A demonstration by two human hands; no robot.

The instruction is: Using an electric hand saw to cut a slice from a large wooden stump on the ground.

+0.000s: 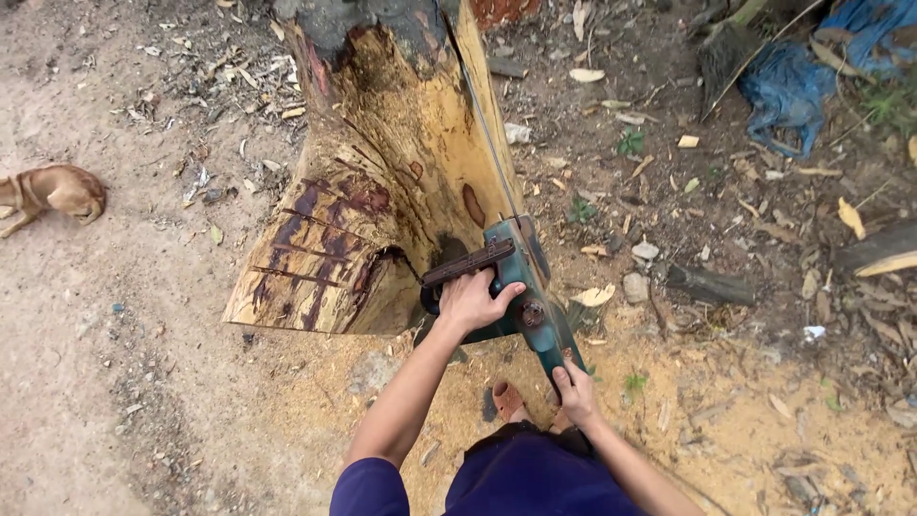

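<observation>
Left hand (470,301) wraps tight over the chainsaw's (523,287) front bar, right hand (576,385) closed around its rear handle. The saw sits against the right side of the big log (382,172); a dog (53,191) lies far left.

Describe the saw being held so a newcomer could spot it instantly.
Start at the big split yellow log. At its near right edge sits the teal chainsaw, left hand on its dark front handle, right hand at the rear. It's the only teal machine here.
</observation>
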